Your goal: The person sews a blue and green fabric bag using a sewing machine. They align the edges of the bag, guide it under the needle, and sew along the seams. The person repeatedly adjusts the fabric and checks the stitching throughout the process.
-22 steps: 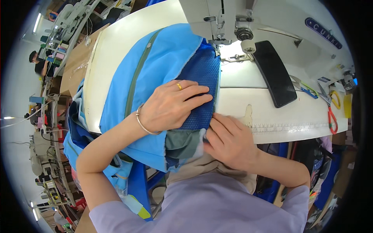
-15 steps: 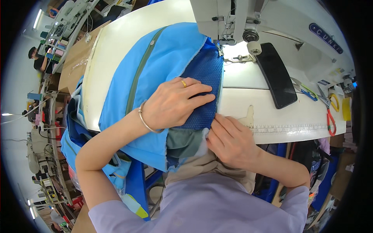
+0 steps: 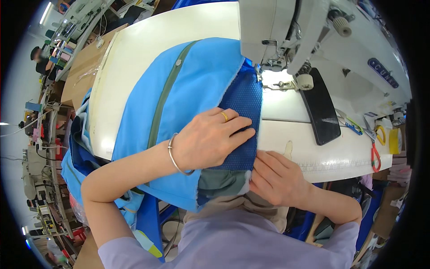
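Note:
A light blue fabric piece (image 3: 192, 96) with a grey-green stripe (image 3: 163, 101) lies on the white sewing table. Its dark blue mesh panel (image 3: 241, 98) runs along the right side, and the edge reaches the needle area of the sewing machine (image 3: 268, 33). My left hand (image 3: 214, 139) rests flat on the mesh and blue cloth, fingers slightly spread. At the near end of the mesh edge, my right hand (image 3: 277, 179) pinches the fabric between thumb and fingers; the fingertips are partly hidden. Grey-green cloth (image 3: 220, 180) hangs below the mesh, over my lap.
Right of the needle lie a black phone (image 3: 320, 107), small snips (image 3: 349, 123) and red-handled scissors (image 3: 375, 154). A ruler scale (image 3: 327, 165) runs near the table's front edge. More blue fabric (image 3: 78, 172) hangs at left. Another person (image 3: 42, 62) is far off.
The whole view has shifted, so machine, table and fabric appear slightly lower. Both hands keep much the same places on the fabric, and its edge is still at the needle area.

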{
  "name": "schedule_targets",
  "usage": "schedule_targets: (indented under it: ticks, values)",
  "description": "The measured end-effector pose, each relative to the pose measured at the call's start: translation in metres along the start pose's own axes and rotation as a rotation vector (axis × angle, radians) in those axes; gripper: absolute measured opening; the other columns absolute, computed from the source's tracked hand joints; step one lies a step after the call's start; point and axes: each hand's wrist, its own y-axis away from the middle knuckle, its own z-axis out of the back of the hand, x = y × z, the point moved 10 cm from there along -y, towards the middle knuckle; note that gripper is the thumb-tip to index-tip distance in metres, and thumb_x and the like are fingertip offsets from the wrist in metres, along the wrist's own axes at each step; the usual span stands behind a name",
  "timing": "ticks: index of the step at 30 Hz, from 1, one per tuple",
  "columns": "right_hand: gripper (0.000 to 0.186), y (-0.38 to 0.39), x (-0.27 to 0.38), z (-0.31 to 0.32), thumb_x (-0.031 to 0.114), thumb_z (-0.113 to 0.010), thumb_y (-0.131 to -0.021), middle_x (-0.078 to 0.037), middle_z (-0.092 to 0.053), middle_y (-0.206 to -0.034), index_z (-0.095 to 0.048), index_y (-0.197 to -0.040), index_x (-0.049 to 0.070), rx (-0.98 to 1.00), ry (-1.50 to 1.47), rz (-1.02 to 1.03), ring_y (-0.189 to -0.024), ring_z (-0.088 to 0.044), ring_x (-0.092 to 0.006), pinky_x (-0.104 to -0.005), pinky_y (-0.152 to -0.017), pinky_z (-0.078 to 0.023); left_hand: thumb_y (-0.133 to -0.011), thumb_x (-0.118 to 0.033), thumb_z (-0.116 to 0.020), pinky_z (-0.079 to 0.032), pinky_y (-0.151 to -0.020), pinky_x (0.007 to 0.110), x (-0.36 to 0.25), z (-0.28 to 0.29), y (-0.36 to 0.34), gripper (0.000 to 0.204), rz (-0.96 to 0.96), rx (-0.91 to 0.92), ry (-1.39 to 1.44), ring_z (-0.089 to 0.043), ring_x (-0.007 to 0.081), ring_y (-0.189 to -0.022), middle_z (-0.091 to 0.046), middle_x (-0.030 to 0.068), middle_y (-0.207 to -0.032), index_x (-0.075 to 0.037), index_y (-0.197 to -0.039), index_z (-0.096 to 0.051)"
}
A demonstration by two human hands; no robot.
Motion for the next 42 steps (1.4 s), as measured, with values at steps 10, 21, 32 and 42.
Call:
schedule_targets:
  ticks: [10,21,32,42]
  values:
    - [0.027,0.002,-0.018,0.001,0.019,-0.075,-0.081,-0.020,-0.070,-0.107,-0.069,-0.093,-0.004,0.049,-0.075,0.011,-0.110,-0.067,-0.0352,-0.0433,-0.095,-0.056,-0.072,-0.008,-0.069,-0.058,-0.082,0.036,0.012,-0.004,-0.014,0.038,-0.026,0.002,0.039,-0.070,0.0244,-0.101,-0.071,0.0092,-0.117,-0.005,-0.110,-0.076]
    - [0.033,-0.017,-0.066,0.000,0.015,-0.077,-0.070,-0.021,-0.068,-0.108,-0.069,-0.093,-0.007,0.021,-0.019,-0.004,-0.112,-0.066,-0.0346,-0.0431,-0.097,-0.055,-0.076,-0.002,-0.066,-0.058,-0.073,0.037,0.061,-0.004,-0.044,0.037,-0.051,-0.007,0.004,-0.070,0.0250,-0.096,-0.072,0.0008,-0.117,-0.013,-0.111,-0.076]
    - [0.039,-0.012,-0.068,-0.003,0.019,-0.078,-0.073,-0.022,-0.067,-0.116,-0.069,-0.100,-0.008,-0.054,0.000,-0.039,-0.118,-0.062,-0.0345,-0.0433,-0.102,-0.051,-0.081,-0.006,-0.068,-0.042,-0.115,0.052,0.025,-0.017,-0.004,0.066,0.187,0.068,0.087,-0.052,0.0383,-0.138,-0.053,0.0191,-0.151,0.000,-0.145,-0.055]
    - [0.030,-0.013,-0.070,-0.001,0.019,-0.078,-0.075,-0.008,-0.060,-0.095,-0.068,-0.092,-0.002,-0.089,-0.003,-0.106,-0.094,-0.058,-0.0231,-0.0348,-0.082,-0.051,-0.077,-0.008,-0.072,-0.047,-0.108,0.049,0.035,-0.012,-0.004,0.055,0.024,0.106,0.087,-0.056,0.0364,-0.135,-0.059,0.0153,-0.147,-0.009,-0.133,-0.068]
